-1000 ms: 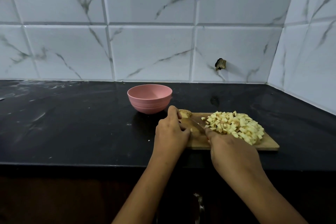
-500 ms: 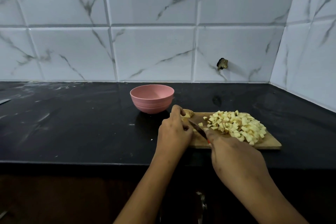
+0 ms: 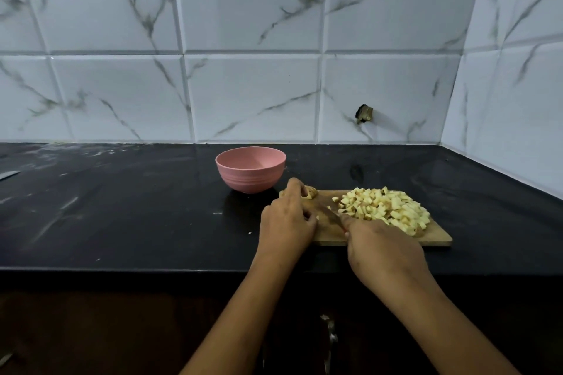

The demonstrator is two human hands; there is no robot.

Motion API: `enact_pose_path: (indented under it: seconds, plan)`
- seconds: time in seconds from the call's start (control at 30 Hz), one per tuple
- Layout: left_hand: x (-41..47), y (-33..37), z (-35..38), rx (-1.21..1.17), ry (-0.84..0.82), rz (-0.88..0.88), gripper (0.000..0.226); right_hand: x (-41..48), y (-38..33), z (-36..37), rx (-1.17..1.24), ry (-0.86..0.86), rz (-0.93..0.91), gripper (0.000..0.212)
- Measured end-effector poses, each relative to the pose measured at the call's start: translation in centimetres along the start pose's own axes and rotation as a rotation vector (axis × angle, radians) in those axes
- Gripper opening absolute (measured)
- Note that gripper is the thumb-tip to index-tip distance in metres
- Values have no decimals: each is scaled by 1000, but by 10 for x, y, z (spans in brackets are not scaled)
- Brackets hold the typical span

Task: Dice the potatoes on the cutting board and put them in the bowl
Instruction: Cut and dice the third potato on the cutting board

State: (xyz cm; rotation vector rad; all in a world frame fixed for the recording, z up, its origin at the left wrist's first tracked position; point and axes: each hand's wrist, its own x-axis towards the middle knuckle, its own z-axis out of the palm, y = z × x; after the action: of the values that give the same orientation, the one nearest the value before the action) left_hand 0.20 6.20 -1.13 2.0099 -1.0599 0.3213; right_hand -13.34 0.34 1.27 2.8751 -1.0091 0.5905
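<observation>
1. Head view, work surface: a wooden cutting board [image 3: 438, 239] lies flat on a black countertop [image 3: 137, 216], with its long axis running 9 to 3 o'clock, parallel to the counter's front edge.
2. Head view, product: a pile of diced potato [image 3: 387, 210] covers the 3 o'clock half of the board. An uncut potato piece [image 3: 311, 192] sits at the board's 9 o'clock end, near the far edge.
3. Head view, left hand [image 3: 286, 222]: the fingers are curled down over the uncut potato piece and hold it against the board.
4. Head view, right hand [image 3: 380, 250]: it is clenched around the handle of a knife [image 3: 330, 213]; the handle is mostly hidden. The blade's long axis points toward 10 o'clock, with the tip beside the left hand's fingers and the pile just to the blade's 3 o'clock side.
5. Head view, receptacle: a pink bowl [image 3: 250, 170] stands upright on the counter at 10 o'clock from the board, near its far left corner.
6. Head view, surroundings: a white marble-pattern tiled wall [image 3: 253, 94] rises behind the counter.
</observation>
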Motion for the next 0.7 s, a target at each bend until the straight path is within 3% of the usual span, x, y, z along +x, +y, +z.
enact_pose_path:
  seconds: [0.33,0.5,0.6,0.7]
  plan:
    - [15,0,2,-2,-51,-67,36,-12,10,-15,94,3,7,48]
    - [26,-11,-5,33,7,-102,19,-9,8,-11,111,-78,-6,43]
    - [34,-15,-6,19,-19,-68,13,0,15,-13,47,-59,62,40]
    - [45,-17,-4,100,-42,3,23,3,19,-14,50,-52,73,39]
